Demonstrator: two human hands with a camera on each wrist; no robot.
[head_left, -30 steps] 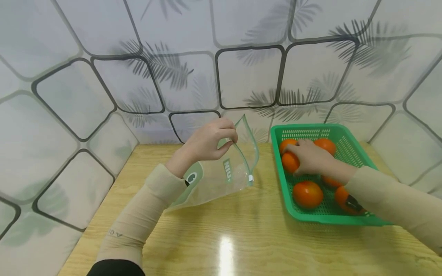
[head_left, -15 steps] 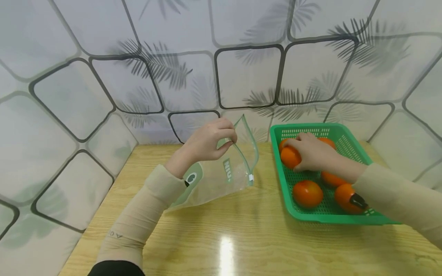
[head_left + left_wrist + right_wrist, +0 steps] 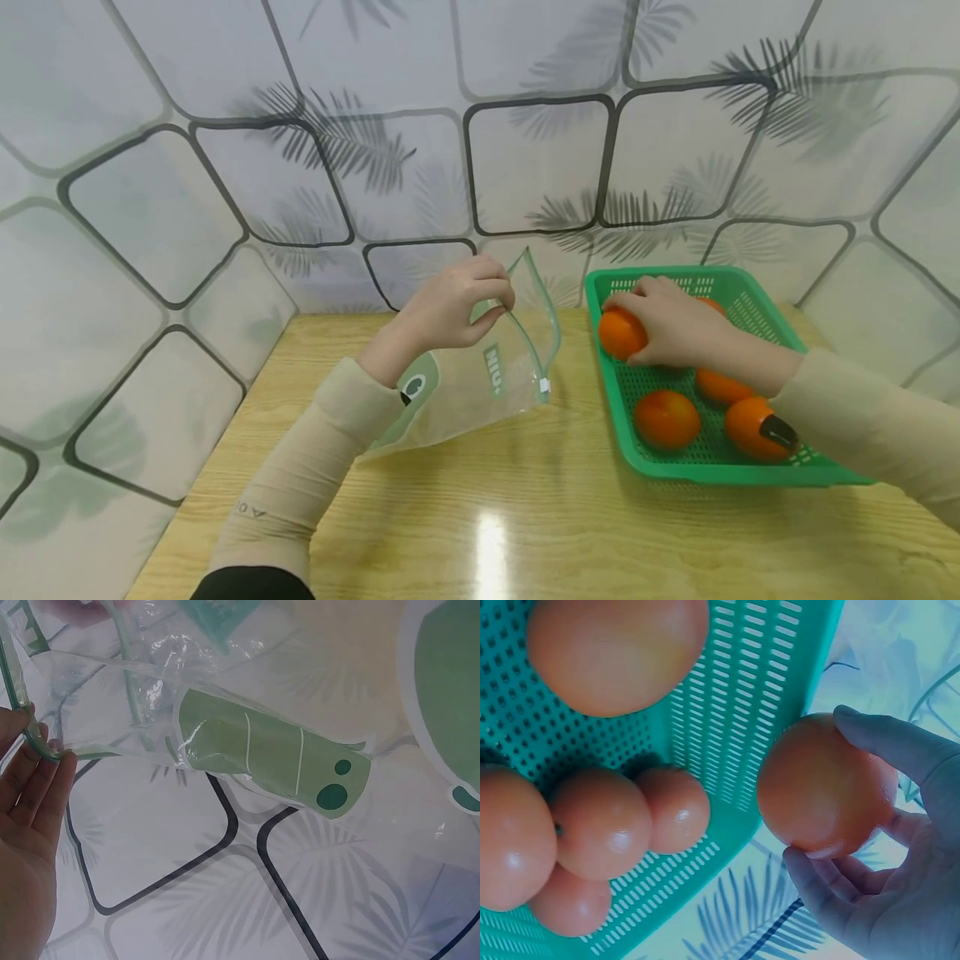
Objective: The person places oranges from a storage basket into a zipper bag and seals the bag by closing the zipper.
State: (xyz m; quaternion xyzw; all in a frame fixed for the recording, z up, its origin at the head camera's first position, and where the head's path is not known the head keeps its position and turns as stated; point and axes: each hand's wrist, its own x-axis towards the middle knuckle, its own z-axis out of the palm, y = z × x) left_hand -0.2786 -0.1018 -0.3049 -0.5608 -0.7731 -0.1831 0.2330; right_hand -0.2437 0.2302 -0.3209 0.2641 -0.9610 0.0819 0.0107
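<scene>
In the head view my left hand pinches the upper rim of a clear zip bag with a green print. The bag's mouth gapes toward the right, with a white slider at its lower corner. My right hand grips an orange over the left side of the green basket. From the right wrist, thumb and fingers curl round that orange, beyond the basket wall. The left wrist view has the left hand at the bag's green-edged opening.
Several more oranges lie in the basket, among them a front one and one beside the right sleeve. The wooden table meets a patterned wall covering behind and at the left.
My right hand has lifted the orange slightly and moved it left toward the basket's side. The left hand and the bag have stayed in place.
</scene>
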